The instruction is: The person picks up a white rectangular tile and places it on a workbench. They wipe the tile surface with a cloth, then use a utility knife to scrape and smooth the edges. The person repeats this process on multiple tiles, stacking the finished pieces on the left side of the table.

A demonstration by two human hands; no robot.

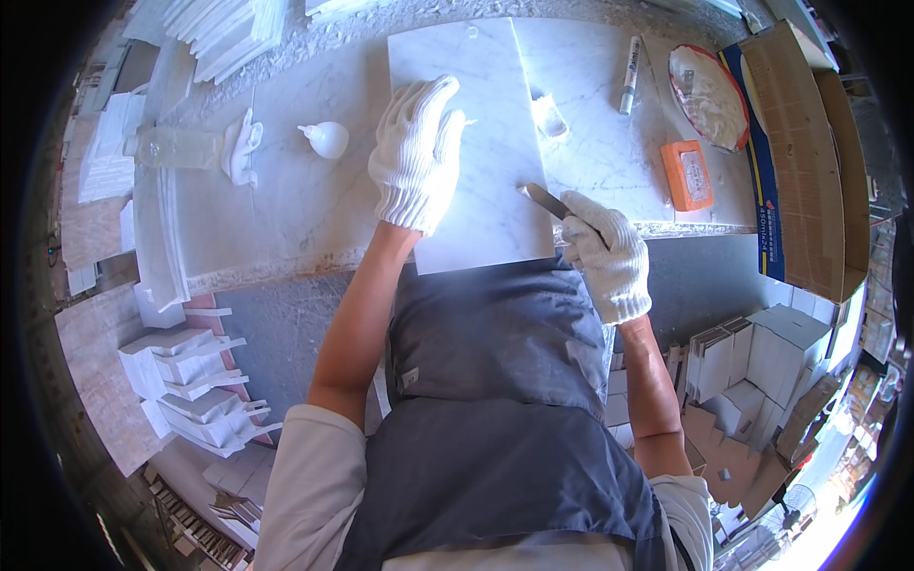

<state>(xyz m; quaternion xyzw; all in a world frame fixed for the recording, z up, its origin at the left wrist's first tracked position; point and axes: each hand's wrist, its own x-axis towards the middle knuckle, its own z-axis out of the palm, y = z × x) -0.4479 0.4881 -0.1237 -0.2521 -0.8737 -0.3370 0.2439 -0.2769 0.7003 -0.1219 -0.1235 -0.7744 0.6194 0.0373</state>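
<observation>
White marble slab (486, 162), rectangular, lies on the marble-topped desk (305, 205) with its long axis running away from the person; its near end overhangs the desk's front edge above a grey apron (495, 381). Gloved left hand (416, 157) lies flat on the slab's left part, fingers spread, pressing down. Gloved right hand (605, 257) is closed around a narrow metal tool (543, 199), probably a scraper or putty knife, whose blade points up and left and touches the slab's right edge.

Beyond the slab, on the right, a round red-rimmed dish (709, 95) holds white paste. Just beside it lie an orange rectangular block (687, 175) and a white marker pen (629, 74). An open cardboard box (809, 162) sits at the far right. To the left stand a small white pear-shaped object (327, 139) and a clear plastic bottle (181, 148) lying on its side. Stacks of white tile pieces (190, 381) sit below the desk.
</observation>
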